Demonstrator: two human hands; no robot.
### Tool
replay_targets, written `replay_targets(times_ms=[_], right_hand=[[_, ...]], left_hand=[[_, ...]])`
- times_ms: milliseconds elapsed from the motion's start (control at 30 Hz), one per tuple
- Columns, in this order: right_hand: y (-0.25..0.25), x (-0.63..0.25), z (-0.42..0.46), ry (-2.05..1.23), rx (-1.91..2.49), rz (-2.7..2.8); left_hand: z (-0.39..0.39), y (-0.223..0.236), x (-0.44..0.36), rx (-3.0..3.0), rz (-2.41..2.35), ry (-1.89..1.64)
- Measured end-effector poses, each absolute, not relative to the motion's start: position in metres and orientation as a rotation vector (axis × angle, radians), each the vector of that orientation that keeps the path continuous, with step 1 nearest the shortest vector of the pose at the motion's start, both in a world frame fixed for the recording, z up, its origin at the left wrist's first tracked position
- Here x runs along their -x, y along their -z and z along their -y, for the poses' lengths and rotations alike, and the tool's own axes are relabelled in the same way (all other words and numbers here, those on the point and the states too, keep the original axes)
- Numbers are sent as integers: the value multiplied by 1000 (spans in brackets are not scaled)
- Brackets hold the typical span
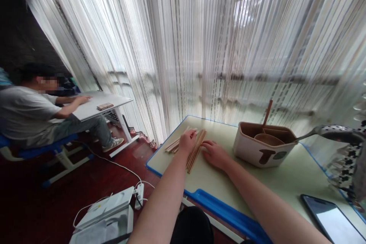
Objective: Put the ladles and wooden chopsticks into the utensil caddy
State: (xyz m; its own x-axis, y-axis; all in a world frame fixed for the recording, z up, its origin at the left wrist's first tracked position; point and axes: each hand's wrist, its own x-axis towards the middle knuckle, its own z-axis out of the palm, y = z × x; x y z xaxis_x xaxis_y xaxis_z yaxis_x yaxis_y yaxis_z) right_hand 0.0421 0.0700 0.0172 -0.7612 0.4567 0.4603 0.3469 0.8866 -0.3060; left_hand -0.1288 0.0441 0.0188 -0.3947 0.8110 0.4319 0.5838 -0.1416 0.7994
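Two groups of chopsticks lie on the pale table point(228, 187). Brown chopsticks point(194, 159) form a slanted bundle between my hands, and lighter chopsticks point(172, 146) are spread to the left, partly covered by my left hand point(188, 142). That hand is closed, its curled fingers at the upper end of the brown bundle; whatever they grip is hidden. My right hand point(214, 154) rests on the tabletop just right of the brown chopsticks, fingers bent and apart, holding nothing, with the fingertips close beside the bundle.
A utensil caddy point(251, 156) to the right holds a wooden-handled utensil and a round brown bowl point(268, 140); a metal slotted ladle point(331, 130) juts right. A phone point(333, 217) lies near the right edge. Left are a seated person point(28, 114), a white box and a power strip point(139, 196).
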Motion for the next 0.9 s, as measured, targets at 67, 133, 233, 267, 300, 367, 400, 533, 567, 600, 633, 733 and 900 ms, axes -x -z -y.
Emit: replay_targets(times_ms=[67,133,233,267,300,367,400,533,567,600,633,733,900], right_hand=[[-17,-40,-72,-236,571,2578],[-14,-38,-73,-188,570,2611],[-10,-36,-75,-128,554,2648],[-9,-36,-75,-113,551,2664],[-8,-36,-75,-98,562,2678],[-7,-36,-75,-54,616,2704],[-7,-37,-74,-22,648,2708],[-11,-38,-67,95,738,2723],[-13,-38,-65,117,762,2724],[-14,-38,-65,136,796,2720],[-15,-37,-64,153,841,2708],[-17,-37,-66,157,1006,2647],[-19,-38,-75,-34,1330,2609]], left_hand=[[-46,-17,127,-1614,-1950,-1543],[-48,-15,125,-1691,-1983,-1527],[-50,-12,123,-1823,-2031,-1452],[-50,-11,123,-1825,-2053,-1435],[-51,-10,123,-1821,-2072,-1420],[-52,-8,124,-1830,-2104,-1385],[-52,-7,124,-1829,-2115,-1374],[-53,-6,124,-1815,-2137,-1368],[-53,-6,124,-1812,-2134,-1379],[-53,-6,124,-1809,-2126,-1396],[-53,-6,124,-1806,-2115,-1418],[-54,-6,125,-1801,-2096,-1466],[-56,-6,125,-1812,-2076,-1436]])
